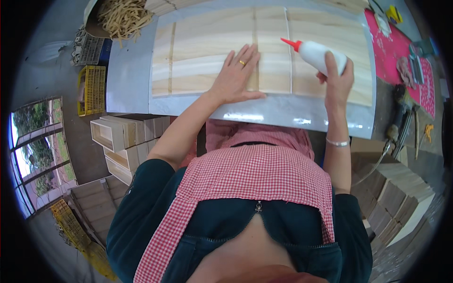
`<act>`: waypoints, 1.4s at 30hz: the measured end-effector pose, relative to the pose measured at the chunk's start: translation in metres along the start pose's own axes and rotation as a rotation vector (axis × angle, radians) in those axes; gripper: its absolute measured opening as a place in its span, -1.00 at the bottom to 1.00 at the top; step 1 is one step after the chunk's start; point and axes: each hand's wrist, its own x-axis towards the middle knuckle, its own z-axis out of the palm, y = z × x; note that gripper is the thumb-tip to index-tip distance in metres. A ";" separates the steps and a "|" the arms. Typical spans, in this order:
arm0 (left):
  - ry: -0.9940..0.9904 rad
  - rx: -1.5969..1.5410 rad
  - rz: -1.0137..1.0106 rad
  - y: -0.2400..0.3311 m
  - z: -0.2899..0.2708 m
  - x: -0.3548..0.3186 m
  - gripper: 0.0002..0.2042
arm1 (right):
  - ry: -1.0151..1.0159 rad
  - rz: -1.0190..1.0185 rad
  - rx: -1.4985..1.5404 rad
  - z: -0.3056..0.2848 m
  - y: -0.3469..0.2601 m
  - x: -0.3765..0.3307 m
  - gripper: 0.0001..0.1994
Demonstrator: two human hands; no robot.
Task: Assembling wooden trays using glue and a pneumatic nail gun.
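Observation:
A pale wooden panel (207,35) lies on the table (130,80). Two tan lines and one white line run across it from far to near edge. My left hand (236,78) rests flat on the panel, fingers spread, beside the middle tan line; a ring is on one finger. Above the panel's right part, my right hand (339,80) grips a white glue bottle (317,54). Its red nozzle (290,43) points left, over the white line, and the bottle is tilted nearly level. Whether the nozzle touches the wood I cannot tell.
At the far left stands a container of thin wooden strips (123,19). A yellow crate (92,89) and stacked wooden boxes (125,134) are left of the table. To the right are a pink cloth (382,45), a dark tool with a hose (398,113) and stacked wooden pieces (396,193).

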 end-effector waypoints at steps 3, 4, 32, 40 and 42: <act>-0.024 -0.099 -0.020 -0.007 -0.010 -0.005 0.04 | -0.030 -0.031 0.058 0.049 0.010 0.041 -0.41; -0.017 -0.092 -0.023 -0.012 -0.014 -0.011 0.04 | -0.035 -0.039 0.063 0.064 0.012 0.052 -0.41; -0.005 0.055 -0.071 -0.055 -0.009 -0.055 0.00 | -0.102 -0.130 -0.317 0.018 0.034 -0.080 -0.57; -0.009 0.044 -0.107 -0.058 -0.013 -0.059 -0.05 | -0.230 0.045 -0.254 0.007 0.006 -0.092 -0.59; -0.034 0.000 -0.072 -0.059 -0.015 -0.057 -0.12 | -0.276 0.109 -0.163 0.010 -0.003 -0.082 -0.58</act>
